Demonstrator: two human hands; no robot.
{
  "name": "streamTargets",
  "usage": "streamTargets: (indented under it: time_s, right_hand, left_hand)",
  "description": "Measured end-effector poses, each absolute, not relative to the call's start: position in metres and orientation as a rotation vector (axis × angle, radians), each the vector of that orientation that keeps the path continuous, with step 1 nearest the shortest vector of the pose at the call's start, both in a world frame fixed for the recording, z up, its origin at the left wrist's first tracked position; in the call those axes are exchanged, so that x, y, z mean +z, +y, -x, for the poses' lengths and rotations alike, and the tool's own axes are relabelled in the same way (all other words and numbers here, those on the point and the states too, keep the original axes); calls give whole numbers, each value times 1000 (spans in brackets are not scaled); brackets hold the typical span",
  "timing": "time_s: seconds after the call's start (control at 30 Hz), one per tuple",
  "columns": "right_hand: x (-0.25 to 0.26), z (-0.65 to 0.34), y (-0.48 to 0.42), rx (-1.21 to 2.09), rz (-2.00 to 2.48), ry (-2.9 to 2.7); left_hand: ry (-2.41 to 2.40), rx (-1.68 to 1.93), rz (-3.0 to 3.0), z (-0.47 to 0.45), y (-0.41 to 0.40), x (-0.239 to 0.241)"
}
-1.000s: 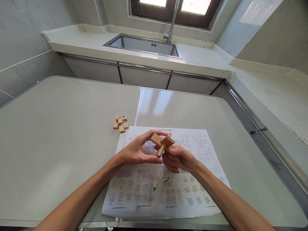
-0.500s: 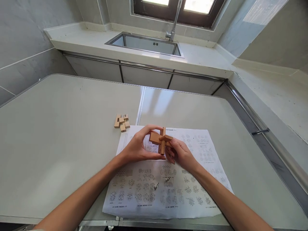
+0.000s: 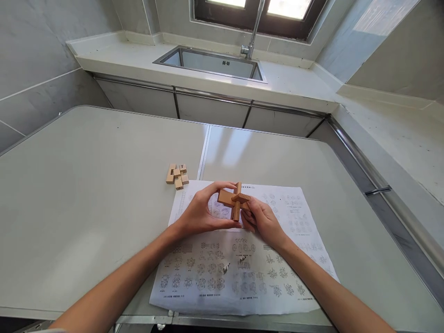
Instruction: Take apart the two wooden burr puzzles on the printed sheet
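Barely shifted, wooden puzzle (image 3: 234, 200) sits pinched between both hands' fingers (image 3: 222, 186), seemingly.

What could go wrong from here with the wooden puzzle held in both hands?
1. The wooden cross puzzle is held above the table only by fingertips of the left hand and right hand; a loose bar could slide out and drop.
2. The hands cover part of the diagram sheet, so a figure may be misread.
3. The small block cluster lies off the sheet and may be overlooked.
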State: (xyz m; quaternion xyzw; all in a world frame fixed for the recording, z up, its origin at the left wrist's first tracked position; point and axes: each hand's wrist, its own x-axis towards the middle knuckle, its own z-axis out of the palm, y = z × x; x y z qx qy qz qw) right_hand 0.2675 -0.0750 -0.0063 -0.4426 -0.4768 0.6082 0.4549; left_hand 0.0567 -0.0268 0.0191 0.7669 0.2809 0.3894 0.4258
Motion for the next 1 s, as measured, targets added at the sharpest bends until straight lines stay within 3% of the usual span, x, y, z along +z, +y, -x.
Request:
streamTargets:
  time_s: [0.13, 0.47, 1.0]
  right_hand:
    - [-7, -269, -75, 1513, 1101, -1186]
    - [-10, -267, -75, 1181, 1253, -1324]
    - [-2, -266, -74, 1138, 1307, -1336]
  left_hand:
    - [728, 922, -1921, -56, -26, 19]
    - [827, 827, -2119, -57, -25, 11]
    - [821, 791, -2453, -56, -23, 3]
